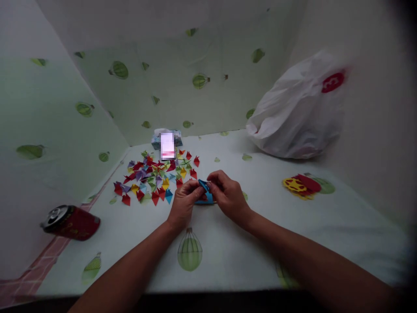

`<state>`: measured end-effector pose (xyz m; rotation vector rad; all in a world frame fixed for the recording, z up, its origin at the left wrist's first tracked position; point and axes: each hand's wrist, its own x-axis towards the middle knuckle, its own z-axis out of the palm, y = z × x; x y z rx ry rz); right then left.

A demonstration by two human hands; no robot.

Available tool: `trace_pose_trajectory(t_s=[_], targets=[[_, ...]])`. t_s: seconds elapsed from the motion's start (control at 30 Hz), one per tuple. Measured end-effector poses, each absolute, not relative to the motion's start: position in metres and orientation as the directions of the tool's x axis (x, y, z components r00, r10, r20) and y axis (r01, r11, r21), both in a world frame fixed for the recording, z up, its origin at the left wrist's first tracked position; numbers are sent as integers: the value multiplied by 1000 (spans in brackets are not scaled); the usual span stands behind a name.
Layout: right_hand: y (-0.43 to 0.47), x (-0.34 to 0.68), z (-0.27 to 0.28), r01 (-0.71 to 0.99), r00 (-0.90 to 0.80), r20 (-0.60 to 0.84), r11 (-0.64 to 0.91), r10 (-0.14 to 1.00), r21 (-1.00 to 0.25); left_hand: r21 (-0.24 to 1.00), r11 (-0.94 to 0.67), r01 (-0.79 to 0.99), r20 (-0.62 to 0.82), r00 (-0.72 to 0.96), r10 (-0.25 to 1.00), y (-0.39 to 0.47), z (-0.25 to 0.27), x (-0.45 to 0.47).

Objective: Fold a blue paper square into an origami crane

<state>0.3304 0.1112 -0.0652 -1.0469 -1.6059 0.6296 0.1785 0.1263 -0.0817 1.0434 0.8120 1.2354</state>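
Observation:
Between my two hands is a small piece of folded blue paper, held above the table. My left hand is closed, its thumb and fingers pinching the paper from the left. From the right, my right hand grips its edge with thumb and fingertips. Below them lies flat light-blue paper, partly hidden by the hands; I cannot tell if it is one sheet or several. Just left and beyond spreads a pile of folded paper figures in red, yellow, green, purple and blue, looking like small origami cranes.
A lit phone leans against a tissue box behind the pile. The drink can stands at the left edge. A full white plastic bag sits back right, with red and yellow cut-outs before it. Walls enclose the table.

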Motion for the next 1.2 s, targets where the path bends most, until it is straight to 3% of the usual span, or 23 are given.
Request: trace_pose_trajectory(t_s=[0.33, 0.63, 1.0, 1.1, 1.2], targets=[[112, 329, -67, 340, -44, 549, 529, 835, -777, 978, -107, -178, 142, 198, 970, 122, -76, 177], [117, 330, -71, 130, -136, 421, 437, 897, -890, 975, -204, -85, 213, 106, 971, 124, -75, 177], [111, 324, -68, 342, -47, 519, 502, 853, -794, 913, -363, 186, 357, 65, 932, 121, -76, 172], [108, 324, -66, 306, -88, 521, 520, 849, -797, 902, -370, 220, 367, 60, 928, 121, -75, 172], [107, 324, -66, 184, -133, 430, 448, 893, -875, 905, -366, 216, 360, 66, 930, 122, -75, 172]])
